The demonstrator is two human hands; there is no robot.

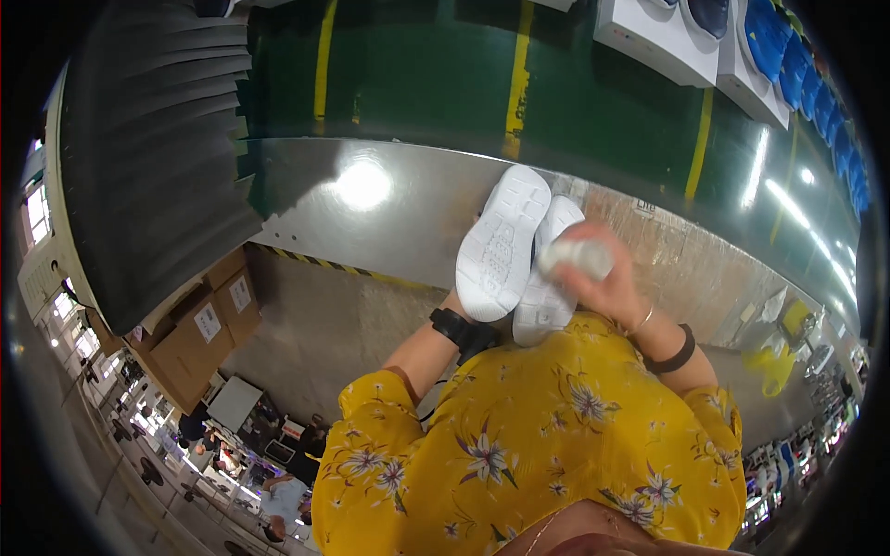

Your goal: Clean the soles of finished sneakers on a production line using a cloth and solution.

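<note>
At the centre of the frame, I saw the left hand [461, 310], mostly hidden, holding a pair of white rubber-soled shoes [514, 255] soles up, apparently for cleaning. The right hand [604, 278] was closed around a blurred white cloth-like wad [577, 258] pressed against one sole.

The left hand [468, 310] is hidden behind the white shoes [514, 255], so its grip cannot be told. The object in the right hand [603, 283] is blurred. The shoeboxes [667, 32] run off the top edge.
</note>
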